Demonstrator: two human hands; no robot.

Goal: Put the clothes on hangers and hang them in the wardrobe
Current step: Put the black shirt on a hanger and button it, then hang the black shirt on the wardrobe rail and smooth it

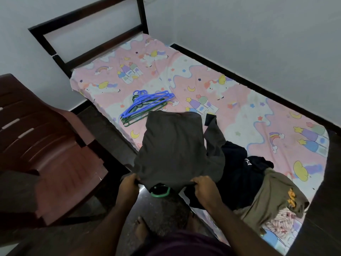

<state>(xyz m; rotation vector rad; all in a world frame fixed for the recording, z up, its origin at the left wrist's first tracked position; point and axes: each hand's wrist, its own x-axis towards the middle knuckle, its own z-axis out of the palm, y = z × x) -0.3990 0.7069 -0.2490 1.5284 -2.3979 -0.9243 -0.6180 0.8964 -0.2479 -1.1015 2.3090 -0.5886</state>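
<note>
We find almost no readable text. The dark navy garment (239,174) on the near right of the bed carries a small white print near its upper fold, but it's crumpled and we can't make out the letters. The olive t-shirt (276,193) at the near right edge has a yellow-orange graphic that may be lettering; folded and blurred, we can't read it. The pink bedsheet (230,85) shows only cartoon motifs — unicorns, castles, rainbows, moons, stars — no words or numbers we can see
</note>
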